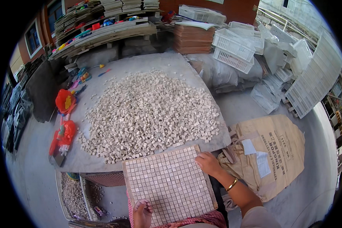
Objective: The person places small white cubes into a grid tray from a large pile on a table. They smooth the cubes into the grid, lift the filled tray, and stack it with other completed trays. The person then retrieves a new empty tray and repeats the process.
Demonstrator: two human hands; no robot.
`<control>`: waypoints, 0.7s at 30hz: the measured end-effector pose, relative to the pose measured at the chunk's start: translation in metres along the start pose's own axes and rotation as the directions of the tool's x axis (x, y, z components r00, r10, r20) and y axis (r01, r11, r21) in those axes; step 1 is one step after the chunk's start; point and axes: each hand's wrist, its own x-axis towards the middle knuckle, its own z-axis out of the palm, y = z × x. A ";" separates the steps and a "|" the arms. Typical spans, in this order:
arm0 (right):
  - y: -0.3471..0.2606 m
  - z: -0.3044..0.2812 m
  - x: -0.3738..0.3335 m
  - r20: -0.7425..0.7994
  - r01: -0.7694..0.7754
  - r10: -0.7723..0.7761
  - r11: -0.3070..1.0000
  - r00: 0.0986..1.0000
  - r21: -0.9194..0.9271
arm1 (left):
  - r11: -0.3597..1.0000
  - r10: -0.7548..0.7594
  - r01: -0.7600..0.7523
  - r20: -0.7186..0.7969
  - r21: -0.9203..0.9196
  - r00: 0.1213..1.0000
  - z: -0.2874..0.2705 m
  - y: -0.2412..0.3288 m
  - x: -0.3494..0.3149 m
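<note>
Lower centre: bent-fingered right hand (208,163) touches, perhaps steadying, a square beige stone-mosaic board (171,182); left hand (143,212) curls; grips unclear.

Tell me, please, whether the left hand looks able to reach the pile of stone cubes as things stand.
Probably yes: the left hand is at the tiled board, and nothing upright seems to block its way across to the pile of stone cubes.

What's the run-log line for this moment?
left hand: curled over brown-rimmed square tray of beige tiles; right hand: at tray's far-right corner; beige stone-like cubes: heaped on grey tabletop
</note>
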 end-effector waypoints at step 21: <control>0.009 -0.012 0.006 0.142 -0.401 0.375 0.849 0.916 0.346 | 0.998 0.047 -0.048 0.018 0.042 0.999 -0.001 0.007 -0.005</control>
